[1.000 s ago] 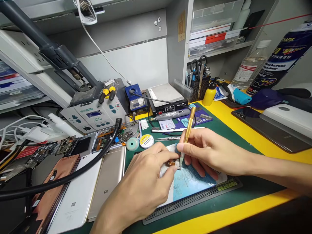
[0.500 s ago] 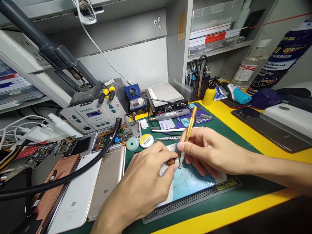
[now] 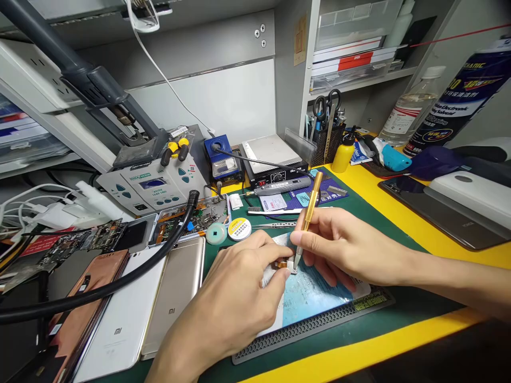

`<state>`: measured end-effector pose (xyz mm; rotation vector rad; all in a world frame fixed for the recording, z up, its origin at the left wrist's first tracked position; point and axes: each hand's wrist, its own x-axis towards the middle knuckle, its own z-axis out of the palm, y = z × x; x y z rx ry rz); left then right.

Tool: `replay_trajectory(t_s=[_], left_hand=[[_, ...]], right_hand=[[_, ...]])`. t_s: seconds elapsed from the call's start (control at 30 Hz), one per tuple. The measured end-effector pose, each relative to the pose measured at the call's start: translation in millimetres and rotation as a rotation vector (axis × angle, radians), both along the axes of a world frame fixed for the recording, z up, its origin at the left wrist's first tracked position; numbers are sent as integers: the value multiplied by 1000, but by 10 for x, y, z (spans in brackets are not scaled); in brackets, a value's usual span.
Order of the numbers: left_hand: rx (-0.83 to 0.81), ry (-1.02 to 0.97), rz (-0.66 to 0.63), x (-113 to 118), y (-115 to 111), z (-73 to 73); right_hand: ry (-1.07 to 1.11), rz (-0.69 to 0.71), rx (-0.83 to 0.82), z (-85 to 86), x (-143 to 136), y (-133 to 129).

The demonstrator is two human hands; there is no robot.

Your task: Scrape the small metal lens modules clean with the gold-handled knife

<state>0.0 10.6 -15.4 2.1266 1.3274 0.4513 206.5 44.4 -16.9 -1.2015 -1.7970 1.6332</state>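
My right hand (image 3: 339, 242) grips a gold-handled craft knife (image 3: 311, 205), tilted with its blade pointing down. The blade touches or nearly touches a small part with an orange-brown flex cable (image 3: 282, 264). My left hand (image 3: 243, 287) is closed on that part, thumb and index finger at either side of it, and my fingers partly hide it. Beneath both hands lies a blue and white sheet (image 3: 307, 303), speckled with dark marks. The sheet rests on a grey mat with a honeycomb edge (image 3: 287, 340).
Phone back covers, one white (image 3: 123, 314) and one gold (image 3: 175, 298), lie at the left under a black hose (image 3: 159, 260). Behind are a round tin (image 3: 239, 229), tweezers (image 3: 275, 225), a hot-air station (image 3: 155, 183) and a heating plate (image 3: 273, 151). A yellow bottle (image 3: 343, 153) stands back right.
The view has shifted very slightly. Both hands, the knife and the small part stay almost in the same place.
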Motion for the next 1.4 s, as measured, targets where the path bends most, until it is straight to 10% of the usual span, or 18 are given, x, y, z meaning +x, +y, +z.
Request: replay_trajectory(t_s=[1.4], left_hand=[[30,-39,43,-4,-19,-39]], right_hand=[[63,-73,-123,4,28,24]])
